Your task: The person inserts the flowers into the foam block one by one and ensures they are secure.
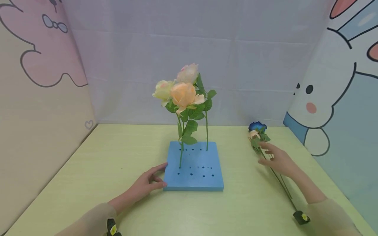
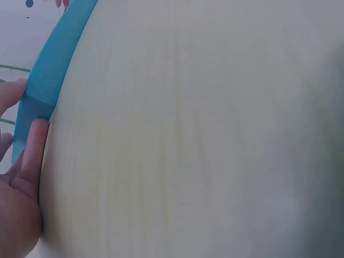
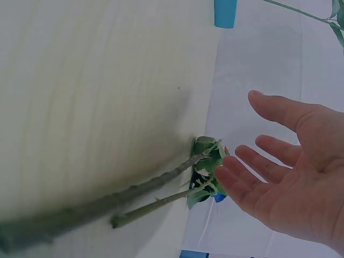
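The left hand [image 1: 146,182] rests at the left side of the blue block [image 1: 200,182], its index fingertip touching the left edge and its thumb at the near left corner. Its grip is spread, the fingers pressing on the block's side and not curled around it.

The block lies on the pale surface [image 1: 130,147], a little left of the right hand's flowers and around the middle of the scene. Three upright stems stand in its holes: one toward the near left, one at the far left, one at the far right. Above them cluster a yellow rose [image 1: 163,90] on the left, a peach rose [image 1: 183,94] in front and a pink rose [image 1: 188,73] behind, with green leaves below; the leaves hide which bloom sits on which stem.

The right hand [image 1: 279,160] hovers to the right, over the stems [image 1: 283,189] of two flowers lying on the surface. Its grip is loose and holds nothing, thumb apart from the bent fingers. The blue rose [image 1: 257,126] lies farthest, with the cream rose [image 1: 253,134] just nearer, both heads near the far right edge.

Beyond stands a pale backdrop [image 1: 251,55], with a rabbit picture [image 1: 322,95] on the right wall.
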Action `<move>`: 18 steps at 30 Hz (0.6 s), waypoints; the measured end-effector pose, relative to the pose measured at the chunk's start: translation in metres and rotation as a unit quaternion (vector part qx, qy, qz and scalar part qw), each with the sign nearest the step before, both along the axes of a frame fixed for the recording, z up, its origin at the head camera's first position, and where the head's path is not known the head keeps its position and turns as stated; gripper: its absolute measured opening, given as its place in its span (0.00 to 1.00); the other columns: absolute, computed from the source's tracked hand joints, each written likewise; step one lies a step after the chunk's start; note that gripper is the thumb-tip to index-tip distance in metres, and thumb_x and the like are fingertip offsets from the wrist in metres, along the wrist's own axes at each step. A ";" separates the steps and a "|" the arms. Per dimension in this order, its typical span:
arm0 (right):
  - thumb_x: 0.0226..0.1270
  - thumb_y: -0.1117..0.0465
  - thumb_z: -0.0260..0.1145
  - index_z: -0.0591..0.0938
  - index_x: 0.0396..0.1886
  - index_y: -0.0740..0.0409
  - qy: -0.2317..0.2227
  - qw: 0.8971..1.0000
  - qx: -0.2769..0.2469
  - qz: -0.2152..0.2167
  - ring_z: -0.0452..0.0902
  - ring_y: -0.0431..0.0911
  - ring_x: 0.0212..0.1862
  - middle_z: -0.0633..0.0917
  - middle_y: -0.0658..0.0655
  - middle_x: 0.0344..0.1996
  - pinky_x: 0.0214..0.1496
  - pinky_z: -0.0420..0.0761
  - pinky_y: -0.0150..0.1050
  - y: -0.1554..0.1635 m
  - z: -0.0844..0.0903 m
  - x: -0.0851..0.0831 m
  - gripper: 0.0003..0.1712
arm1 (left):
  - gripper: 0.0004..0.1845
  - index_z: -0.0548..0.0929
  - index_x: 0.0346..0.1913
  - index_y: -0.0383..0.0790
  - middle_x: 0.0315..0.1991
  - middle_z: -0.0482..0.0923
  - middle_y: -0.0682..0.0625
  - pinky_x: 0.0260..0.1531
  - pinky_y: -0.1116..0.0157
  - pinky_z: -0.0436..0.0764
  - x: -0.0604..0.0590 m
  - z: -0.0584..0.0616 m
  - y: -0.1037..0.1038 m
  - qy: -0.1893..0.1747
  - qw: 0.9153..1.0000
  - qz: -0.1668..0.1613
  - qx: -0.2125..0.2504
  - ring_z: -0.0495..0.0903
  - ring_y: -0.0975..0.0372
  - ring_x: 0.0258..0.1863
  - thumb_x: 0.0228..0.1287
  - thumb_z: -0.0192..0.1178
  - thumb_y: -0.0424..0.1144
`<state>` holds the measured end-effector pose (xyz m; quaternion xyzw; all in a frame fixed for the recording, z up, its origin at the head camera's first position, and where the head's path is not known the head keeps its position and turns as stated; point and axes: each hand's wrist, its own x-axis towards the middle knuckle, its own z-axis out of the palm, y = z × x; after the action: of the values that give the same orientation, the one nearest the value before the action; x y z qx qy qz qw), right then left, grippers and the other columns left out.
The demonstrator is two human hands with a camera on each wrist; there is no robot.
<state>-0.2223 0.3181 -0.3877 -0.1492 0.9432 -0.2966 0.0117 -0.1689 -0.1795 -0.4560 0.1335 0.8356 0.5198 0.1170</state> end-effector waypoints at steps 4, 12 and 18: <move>0.68 0.59 0.67 0.60 0.73 0.70 -0.017 1.000 -0.003 0.000 0.68 0.73 0.64 0.65 0.76 0.69 0.57 0.77 0.61 0.006 -0.002 0.001 0.41 | 0.40 0.64 0.75 0.51 0.75 0.62 0.42 0.33 0.71 0.74 0.000 0.000 0.000 -0.002 1.000 0.001 -0.001 0.79 0.65 0.43 0.62 0.68 0.45; 0.68 0.58 0.67 0.61 0.72 0.71 -0.026 1.000 -0.002 0.006 0.69 0.74 0.63 0.67 0.77 0.68 0.55 0.77 0.62 0.015 -0.004 0.002 0.40 | 0.40 0.63 0.75 0.52 0.75 0.62 0.42 0.34 0.70 0.74 0.000 0.000 -0.001 -0.004 1.000 0.002 0.002 0.80 0.65 0.43 0.62 0.68 0.45; 0.67 0.57 0.68 0.59 0.72 0.73 -0.046 0.999 -0.005 0.013 0.70 0.75 0.62 0.69 0.80 0.65 0.55 0.78 0.60 0.019 -0.007 0.001 0.43 | 0.39 0.63 0.75 0.53 0.74 0.63 0.43 0.32 0.70 0.73 0.001 0.001 -0.001 -0.003 1.000 0.000 -0.003 0.79 0.66 0.43 0.62 0.68 0.46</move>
<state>-0.2213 0.3371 -0.3946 -0.1478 0.9382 -0.3074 0.0585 -0.1683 -0.1803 -0.4547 0.1316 0.8370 0.5175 0.1196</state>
